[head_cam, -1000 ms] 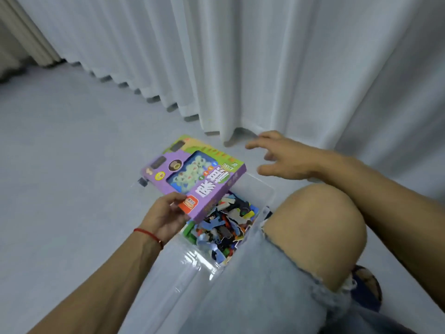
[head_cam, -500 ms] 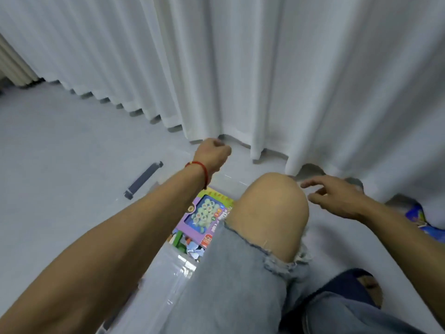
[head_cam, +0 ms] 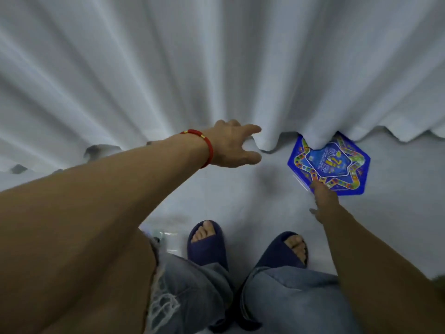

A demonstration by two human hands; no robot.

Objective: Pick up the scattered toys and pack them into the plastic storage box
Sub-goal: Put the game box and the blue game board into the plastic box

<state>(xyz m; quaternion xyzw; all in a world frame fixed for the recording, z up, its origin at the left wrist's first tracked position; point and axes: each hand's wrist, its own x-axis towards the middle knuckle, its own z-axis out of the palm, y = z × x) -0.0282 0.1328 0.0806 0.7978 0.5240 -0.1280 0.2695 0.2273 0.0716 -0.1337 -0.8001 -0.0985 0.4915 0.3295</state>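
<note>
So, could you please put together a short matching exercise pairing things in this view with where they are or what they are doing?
Things:
1. left hand
2. right hand
3. blue game board
4. navy slippers

States:
A. flat on the floor, far edge under the curtain
B. on the person's feet
C. open, at the curtain's hem
D. fingertips touching the board's near edge

Pairs: 1-C, 2-D, 3-A, 4-B

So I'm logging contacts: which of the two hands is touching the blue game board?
The right hand: its fingers press the blue game board's near edge. The left hand, with the red bracelet, reaches toward the curtain instead.
</note>
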